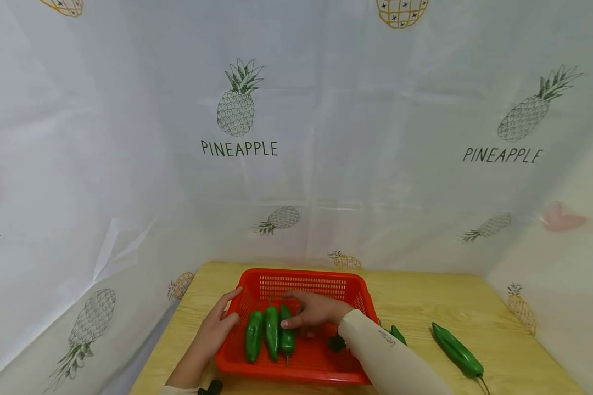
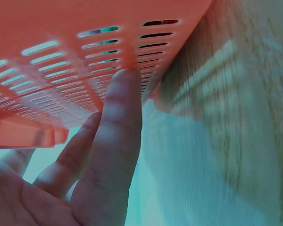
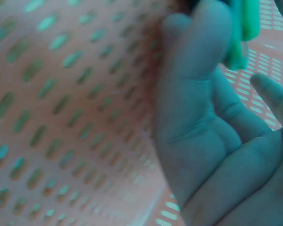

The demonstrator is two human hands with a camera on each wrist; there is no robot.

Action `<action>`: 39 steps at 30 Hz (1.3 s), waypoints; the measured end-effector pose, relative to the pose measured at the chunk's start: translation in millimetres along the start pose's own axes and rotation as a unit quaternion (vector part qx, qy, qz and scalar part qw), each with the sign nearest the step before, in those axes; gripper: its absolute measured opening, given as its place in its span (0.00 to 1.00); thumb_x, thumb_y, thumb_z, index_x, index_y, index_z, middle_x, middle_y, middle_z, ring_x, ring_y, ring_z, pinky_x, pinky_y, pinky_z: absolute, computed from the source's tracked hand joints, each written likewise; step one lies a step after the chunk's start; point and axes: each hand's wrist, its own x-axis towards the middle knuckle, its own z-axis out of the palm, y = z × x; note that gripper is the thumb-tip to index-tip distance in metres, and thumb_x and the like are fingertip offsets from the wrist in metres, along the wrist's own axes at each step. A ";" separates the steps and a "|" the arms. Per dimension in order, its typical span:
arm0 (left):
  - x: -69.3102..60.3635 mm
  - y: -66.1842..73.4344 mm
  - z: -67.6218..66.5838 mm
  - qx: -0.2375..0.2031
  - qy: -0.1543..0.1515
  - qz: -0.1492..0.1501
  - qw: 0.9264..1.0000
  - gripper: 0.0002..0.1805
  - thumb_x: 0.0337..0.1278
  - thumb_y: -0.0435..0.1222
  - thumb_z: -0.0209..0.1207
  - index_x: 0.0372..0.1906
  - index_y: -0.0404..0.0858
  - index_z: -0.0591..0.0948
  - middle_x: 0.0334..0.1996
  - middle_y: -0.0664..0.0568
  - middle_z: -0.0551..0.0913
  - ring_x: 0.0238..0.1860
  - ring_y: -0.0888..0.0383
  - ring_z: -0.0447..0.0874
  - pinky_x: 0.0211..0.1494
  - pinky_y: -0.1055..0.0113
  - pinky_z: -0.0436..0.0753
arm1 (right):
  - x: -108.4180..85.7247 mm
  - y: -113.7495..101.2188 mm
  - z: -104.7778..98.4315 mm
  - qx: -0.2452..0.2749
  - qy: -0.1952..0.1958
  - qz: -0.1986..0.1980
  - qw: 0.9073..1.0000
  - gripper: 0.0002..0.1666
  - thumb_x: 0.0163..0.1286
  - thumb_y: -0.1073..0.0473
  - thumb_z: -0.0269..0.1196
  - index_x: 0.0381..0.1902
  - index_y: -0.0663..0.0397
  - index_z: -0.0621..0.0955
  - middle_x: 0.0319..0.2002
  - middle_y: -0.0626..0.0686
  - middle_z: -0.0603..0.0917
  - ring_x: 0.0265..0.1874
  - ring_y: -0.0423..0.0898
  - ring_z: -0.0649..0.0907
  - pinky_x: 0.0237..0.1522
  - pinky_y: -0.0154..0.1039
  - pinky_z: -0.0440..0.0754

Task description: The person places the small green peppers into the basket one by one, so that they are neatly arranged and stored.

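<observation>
A red plastic basket [image 1: 296,374] with slotted walls stands on the wooden table. Several green peppers are in view, and three lie side by side in its left half: a left one [image 1: 253,337], a middle one [image 1: 272,332] and a right one [image 1: 287,341]. My left hand [image 1: 212,329] holds the basket's left rim, thumb over the edge; in the left wrist view its fingers [image 2: 118,127] lie along the outer wall. Inside the basket my right hand [image 1: 316,311] is at the right pepper, thumb touching or close to it, index finger stretched past its far end.
On the table [image 1: 410,307] to the right lies another green pepper [image 1: 457,350]. One more pepper [image 1: 398,334] shows beside the basket, partly behind the right sleeve [image 1: 390,351]. A pineapple-print sheet [image 1: 356,164] hangs behind and on both sides of the table.
</observation>
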 end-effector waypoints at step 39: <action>-0.6 -0.4 3.0 0.011 0.024 0.018 0.999 0.35 0.69 0.32 0.55 0.79 0.53 0.71 0.49 0.38 0.86 0.38 0.42 0.89 0.35 0.47 0.91 | -144.9 -37.2 -102.9 -0.121 0.053 -0.059 0.989 0.46 0.71 0.51 0.73 0.80 0.49 0.66 0.58 0.60 0.82 0.45 0.55 0.88 0.43 0.47 0.89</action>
